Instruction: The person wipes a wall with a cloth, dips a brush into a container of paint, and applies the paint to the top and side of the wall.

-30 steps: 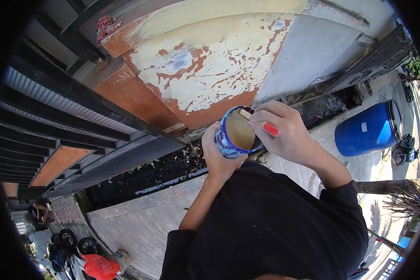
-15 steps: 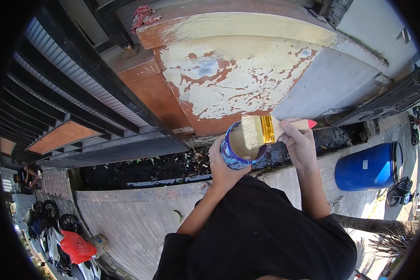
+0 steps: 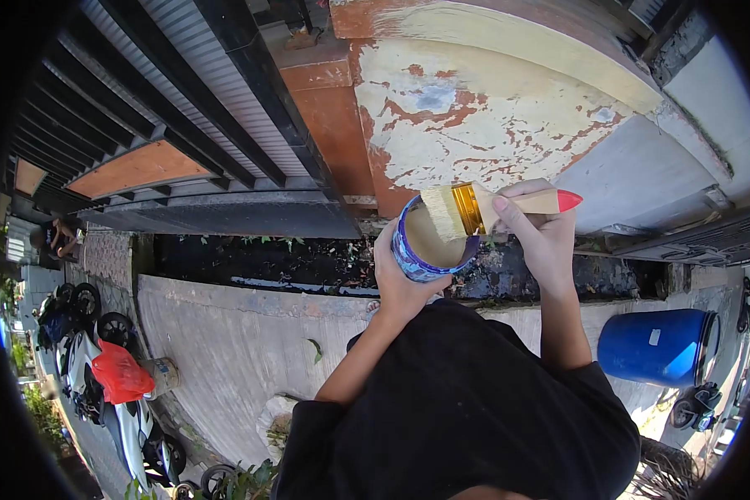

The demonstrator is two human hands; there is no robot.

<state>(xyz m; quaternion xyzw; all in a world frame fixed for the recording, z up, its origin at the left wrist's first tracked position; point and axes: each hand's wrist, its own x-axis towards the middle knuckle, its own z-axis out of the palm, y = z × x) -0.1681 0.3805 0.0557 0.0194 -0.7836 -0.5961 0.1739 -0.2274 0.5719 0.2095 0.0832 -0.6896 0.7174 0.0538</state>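
Note:
My left hand (image 3: 397, 279) is wrapped round the side of a blue and purple paint can (image 3: 417, 265) with cream paint (image 3: 429, 237) inside. In my right hand (image 3: 540, 233) is a wide paintbrush (image 3: 473, 210), gripped by its wooden handle, whose tip is red. A gold band joins the handle to bristles coated in cream paint. The bristles overlap the can's far rim and opening in this view. Beyond the can stands a low wall (image 3: 492, 125) with patchy cream paint over reddish brown.
A dark gutter (image 3: 308, 262) with leaves runs between the wall and the concrete pavement (image 3: 225, 333). On the right lies a blue barrel (image 3: 650, 346). Motorcycles (image 3: 125, 417) and a red bag (image 3: 121, 372) are at the left, where a person (image 3: 61, 239) sits farther back. A black metal gate (image 3: 250, 75) rises at upper left.
The brush has risen slightly and turned, its bristles now higher over the can's far rim. My view has swung, so the wall appears farther up and right. Both hands keep their hold.

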